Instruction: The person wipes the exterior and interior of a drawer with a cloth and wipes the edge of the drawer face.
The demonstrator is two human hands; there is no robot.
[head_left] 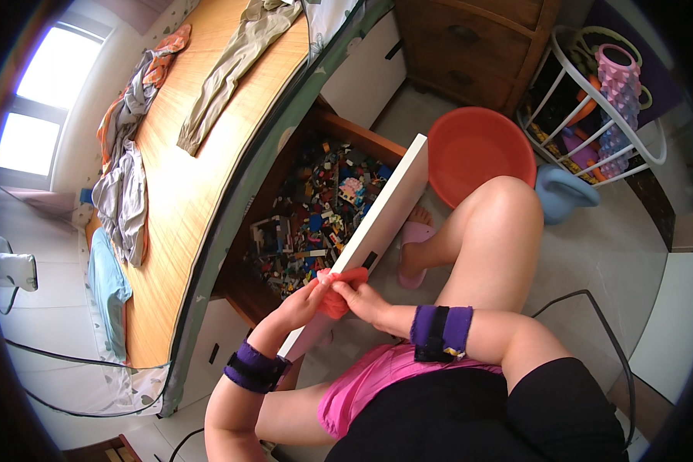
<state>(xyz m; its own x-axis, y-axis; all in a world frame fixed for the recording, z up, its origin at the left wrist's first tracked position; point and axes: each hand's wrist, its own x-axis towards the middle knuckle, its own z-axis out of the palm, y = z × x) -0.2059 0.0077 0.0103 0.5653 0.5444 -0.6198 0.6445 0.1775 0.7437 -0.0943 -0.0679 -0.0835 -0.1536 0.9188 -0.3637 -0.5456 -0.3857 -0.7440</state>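
Note:
Both my hands meet over the front panel of an open drawer (393, 189), gripping a crumpled coral-coloured piece of soft cloth (333, 306). My left hand (297, 308) pinches it from the left, fingers closed at its top. From the other side, my right hand (364, 303) has its thumb and fingers pressed on the same bunch. Part of the cloth hangs below and between the hands; its full shape is hidden. Inside the drawer lies a thick layer of small multicoloured toy bricks (316, 223), with a few built pieces among them.
A red basin (481, 154) stands beyond my knee, beside a blue watering can (562, 194). A white rack (585, 81) holds toys at the far right. Left of the drawer, beige trousers (231, 77) and other clothes lie on a bed mat (169, 192). A black cable (604, 323) crosses the floor.

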